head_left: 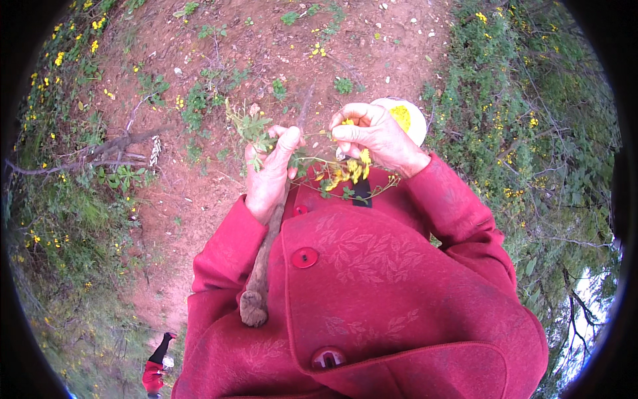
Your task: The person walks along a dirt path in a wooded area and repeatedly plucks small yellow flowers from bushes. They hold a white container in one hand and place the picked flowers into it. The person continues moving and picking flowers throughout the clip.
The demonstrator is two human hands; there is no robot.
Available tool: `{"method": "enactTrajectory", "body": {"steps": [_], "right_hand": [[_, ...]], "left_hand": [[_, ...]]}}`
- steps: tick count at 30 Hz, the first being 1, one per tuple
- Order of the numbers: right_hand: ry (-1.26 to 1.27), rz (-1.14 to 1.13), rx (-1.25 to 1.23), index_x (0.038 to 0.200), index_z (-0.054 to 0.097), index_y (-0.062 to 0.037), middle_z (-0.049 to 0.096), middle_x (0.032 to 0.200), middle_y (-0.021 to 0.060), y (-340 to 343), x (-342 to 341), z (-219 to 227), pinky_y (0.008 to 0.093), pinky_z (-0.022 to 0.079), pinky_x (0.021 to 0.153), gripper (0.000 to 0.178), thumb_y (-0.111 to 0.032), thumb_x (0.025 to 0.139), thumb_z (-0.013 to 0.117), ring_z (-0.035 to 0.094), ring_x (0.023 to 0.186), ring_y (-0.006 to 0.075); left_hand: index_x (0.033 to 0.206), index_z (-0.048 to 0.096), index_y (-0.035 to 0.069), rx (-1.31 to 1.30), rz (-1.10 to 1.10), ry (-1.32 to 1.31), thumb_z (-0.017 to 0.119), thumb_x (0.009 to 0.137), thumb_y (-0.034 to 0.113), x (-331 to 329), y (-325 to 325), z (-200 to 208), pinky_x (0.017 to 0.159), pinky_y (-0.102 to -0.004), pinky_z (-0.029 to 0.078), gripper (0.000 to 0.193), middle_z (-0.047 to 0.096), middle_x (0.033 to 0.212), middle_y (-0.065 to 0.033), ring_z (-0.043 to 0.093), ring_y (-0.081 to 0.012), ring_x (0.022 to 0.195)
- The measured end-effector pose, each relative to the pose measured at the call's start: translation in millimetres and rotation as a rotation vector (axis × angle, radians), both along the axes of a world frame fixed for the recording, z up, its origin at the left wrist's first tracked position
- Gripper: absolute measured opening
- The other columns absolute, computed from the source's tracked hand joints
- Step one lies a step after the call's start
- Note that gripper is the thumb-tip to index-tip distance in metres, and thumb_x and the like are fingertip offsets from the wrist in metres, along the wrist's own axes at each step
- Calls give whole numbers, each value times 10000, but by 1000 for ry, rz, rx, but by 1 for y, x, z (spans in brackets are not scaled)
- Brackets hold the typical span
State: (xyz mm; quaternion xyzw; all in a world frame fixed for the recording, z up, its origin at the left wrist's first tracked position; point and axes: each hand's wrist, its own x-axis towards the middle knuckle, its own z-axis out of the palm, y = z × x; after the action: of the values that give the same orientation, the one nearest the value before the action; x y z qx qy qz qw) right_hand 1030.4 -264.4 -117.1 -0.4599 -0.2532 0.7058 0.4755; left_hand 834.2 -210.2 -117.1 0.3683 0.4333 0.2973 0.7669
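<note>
My left hand (271,171) is closed on a thin green sprig (249,126), whose leaves stick out above the fingers. Yellow flowers (351,171) on slender stems hang from it between my two hands, in front of the red coat. To the right, thumb and fingertips of my right hand (385,138) pinch a small yellow flower (347,122). Just past that hand is a white bowl (420,126) with loose yellow flowers inside, partly hidden by the hand. A wooden stick (256,299) slants behind my left wrist against the coat; whether the left hand also touches it I cannot tell.
Reddish bare soil (372,40) with small weeds lies ahead. Bushes with yellow blossoms (505,133) crowd the right side, and more grow at the left. Dry fallen branches (100,149) lie at left. Another person in red (154,372) appears far off at the lower left.
</note>
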Motion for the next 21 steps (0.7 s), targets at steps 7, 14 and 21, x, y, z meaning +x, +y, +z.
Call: {"method": "enactTrajectory", "body": {"steps": [7, 14, 21], "right_hand": [[-108, -56, -9, 961, 606, 10, 619, 713, 38, -3, 6, 0, 167, 443, 510, 195, -116, 816, 642, 579, 595, 69], [125, -320, -106, 995, 576, 23, 617, 875, 96, -6, 36, -3, 167, 422, 501, 162, -66, 860, 565, 575, 652, 96], [47, 217, -41, 1059, 581, -13, 574, 823, -15, -6, 17, -6, 169, 406, 572, 300, -155, 806, 655, 513, 686, 38]], "left_hand": [[787, 568, 89, 82, 33, 104, 628, 847, 229, 1, -5, 2, 413, -186, 341, 164, 586, 718, 12, 470, -29, 528], [784, 553, 98, 31, 127, 1, 629, 846, 222, -1, -1, -1, 412, -185, 339, 158, 575, 723, -1, 465, -41, 531], [775, 554, 104, 4, 115, 32, 630, 846, 216, 4, -3, 1, 407, -177, 330, 153, 585, 737, 4, 469, -33, 534]]}}
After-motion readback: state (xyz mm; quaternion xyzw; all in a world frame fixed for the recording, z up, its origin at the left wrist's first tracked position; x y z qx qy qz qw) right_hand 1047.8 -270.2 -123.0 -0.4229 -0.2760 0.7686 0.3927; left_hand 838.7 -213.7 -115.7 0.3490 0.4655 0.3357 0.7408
